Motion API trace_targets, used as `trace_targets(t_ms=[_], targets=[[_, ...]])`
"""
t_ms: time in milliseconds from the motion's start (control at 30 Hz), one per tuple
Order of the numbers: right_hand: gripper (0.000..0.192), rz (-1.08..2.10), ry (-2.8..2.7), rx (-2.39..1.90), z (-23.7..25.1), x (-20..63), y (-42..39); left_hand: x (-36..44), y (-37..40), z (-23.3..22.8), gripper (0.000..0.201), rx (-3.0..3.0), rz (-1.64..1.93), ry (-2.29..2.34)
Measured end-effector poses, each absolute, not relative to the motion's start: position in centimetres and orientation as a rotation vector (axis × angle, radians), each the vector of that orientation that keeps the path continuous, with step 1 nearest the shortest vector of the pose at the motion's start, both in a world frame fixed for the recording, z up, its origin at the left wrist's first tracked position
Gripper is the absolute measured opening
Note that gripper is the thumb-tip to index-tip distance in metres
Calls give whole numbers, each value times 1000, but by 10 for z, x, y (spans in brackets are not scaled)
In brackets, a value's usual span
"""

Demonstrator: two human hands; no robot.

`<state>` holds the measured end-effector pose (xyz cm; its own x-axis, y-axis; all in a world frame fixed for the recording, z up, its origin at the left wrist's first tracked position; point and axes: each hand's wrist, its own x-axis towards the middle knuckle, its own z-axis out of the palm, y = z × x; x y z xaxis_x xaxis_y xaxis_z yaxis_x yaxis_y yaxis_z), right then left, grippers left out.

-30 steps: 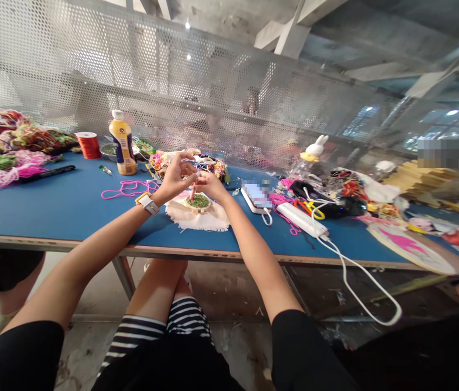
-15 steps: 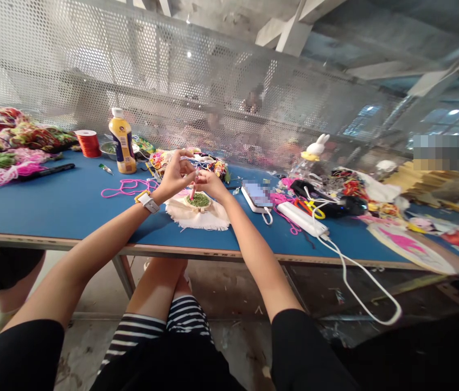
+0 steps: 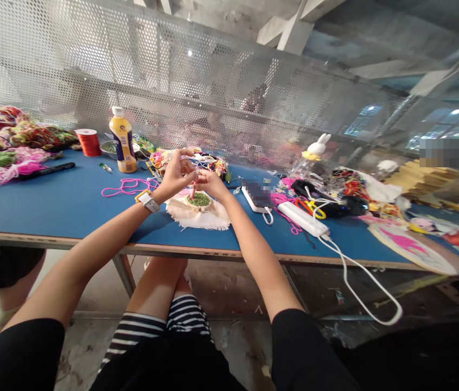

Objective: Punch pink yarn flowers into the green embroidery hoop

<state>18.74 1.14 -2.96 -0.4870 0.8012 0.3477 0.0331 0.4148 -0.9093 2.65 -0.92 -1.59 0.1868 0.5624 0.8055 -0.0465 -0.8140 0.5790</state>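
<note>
**Hands over the hoop, mid-table**

I had both hands raised just above the small embroidery hoop (image 3: 199, 200), which lay flat on a frayed white cloth (image 3: 197, 216) near the front edge of the blue table (image 3: 50, 209). Hoop sat directly under & between the hands, not touched by either palm. Right hand (image 3: 212, 183) was curled, fingers pinching a pink punch tool (image 3: 192, 190) held nearly upright, tip down at the green stitched patch. Left hand (image 3: 176, 174), w/ a white watch (image 3: 148, 202) on the wrist, was up beside it, thumb & forefinger pinched close together at the tool's top; whether thread was in that pinch I couldn't tell, too small. Fingertips of both hands were about touching.

Left of the hoop: loose pink yarn (image 3: 126, 188), a yellow bottle (image 3: 122, 141), an orange spool (image 3: 88, 143). Right of it: a phone (image 3: 257, 195) & a white power bank (image 3: 301, 219) w/ cable.
</note>
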Motion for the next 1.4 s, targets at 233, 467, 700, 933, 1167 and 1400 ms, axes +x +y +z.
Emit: trace_targets(t_ms=[233, 467, 700, 933, 1167, 1400], targets=[[23, 1128, -1833, -721, -31, 188, 15, 27, -9, -15, 38, 1967, 1659, 553], [21, 1104, -1848, -724, -33, 188, 14, 27, -4, -17, 29, 1894, 1578, 592], [17, 1083, -1858, -734, -32, 188, 16, 26, -7, -15, 35, 1832, 1562, 665], [16, 1079, -1857, -753, -32, 187, 17, 24, -3, -17, 28, 1859, 1494, 626], [17, 1076, -1841, -755, -35, 187, 19, 24, -5, -14, 20, 1887, 1483, 682], [19, 1090, -1833, -756, -34, 188, 20, 21, -5, -13, 28, 1846, 1422, 673]])
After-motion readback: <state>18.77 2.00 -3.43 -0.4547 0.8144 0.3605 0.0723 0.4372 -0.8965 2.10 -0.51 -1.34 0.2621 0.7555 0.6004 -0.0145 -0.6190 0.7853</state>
